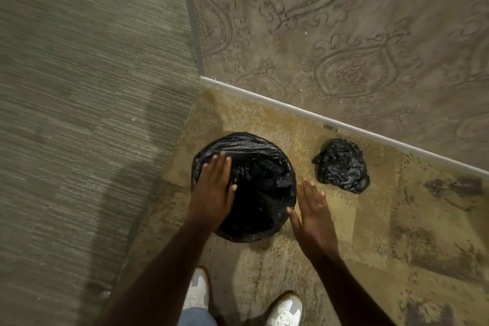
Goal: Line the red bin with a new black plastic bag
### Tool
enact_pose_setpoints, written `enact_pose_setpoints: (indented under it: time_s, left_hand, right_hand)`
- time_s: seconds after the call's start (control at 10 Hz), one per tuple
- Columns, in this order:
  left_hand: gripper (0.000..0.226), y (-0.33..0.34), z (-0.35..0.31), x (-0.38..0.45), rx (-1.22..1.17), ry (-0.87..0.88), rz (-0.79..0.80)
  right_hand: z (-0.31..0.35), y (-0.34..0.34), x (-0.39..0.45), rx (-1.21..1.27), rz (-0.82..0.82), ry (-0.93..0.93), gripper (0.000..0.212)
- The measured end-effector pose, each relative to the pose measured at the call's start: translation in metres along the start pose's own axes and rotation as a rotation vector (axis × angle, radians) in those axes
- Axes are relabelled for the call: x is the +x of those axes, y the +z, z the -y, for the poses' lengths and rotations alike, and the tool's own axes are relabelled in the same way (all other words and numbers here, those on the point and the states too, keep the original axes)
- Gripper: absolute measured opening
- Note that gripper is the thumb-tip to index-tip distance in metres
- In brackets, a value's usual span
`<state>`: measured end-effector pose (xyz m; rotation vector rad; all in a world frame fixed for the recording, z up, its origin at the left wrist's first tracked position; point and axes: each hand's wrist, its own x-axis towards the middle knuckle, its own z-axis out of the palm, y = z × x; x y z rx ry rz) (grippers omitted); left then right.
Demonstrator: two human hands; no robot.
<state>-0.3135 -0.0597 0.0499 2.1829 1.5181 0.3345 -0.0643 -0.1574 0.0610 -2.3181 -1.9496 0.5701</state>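
Observation:
The bin [262, 230] stands on the floor in a corner, and a black plastic bag [260, 167] covers its rim and hangs inside, so none of its red colour shows. My left hand [214, 188] lies flat with fingers spread over the left side of the bag-covered opening. My right hand [313, 209] hovers just right of the bin with fingers apart, holding nothing. A crumpled black bag [341, 165] lies on the floor to the right of the bin.
Patterned walls meet in a corner behind the bin, with a white baseboard [344, 124] along the right wall. A striped wall panel [79, 114] rises on the left. My white shoes [287, 309] are on the mottled yellow carpet below the bin.

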Motion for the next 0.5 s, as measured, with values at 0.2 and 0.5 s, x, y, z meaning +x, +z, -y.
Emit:
enact_pose_setpoints:
  time_s: [0.2, 0.5]
  left_hand:
    - [0.061, -0.081, -0.07, 0.064, 0.176, 0.303, -0.115]
    - [0.065, -0.42, -0.241, 0.174, 0.24, 0.491, -0.623]
  right_hand:
    - [0.04, -0.105, 0.047, -0.037, -0.278, 0.049, 0.067]
    - [0.096, -0.477, 0.068, -0.157, -0.69, -0.054, 0.074]
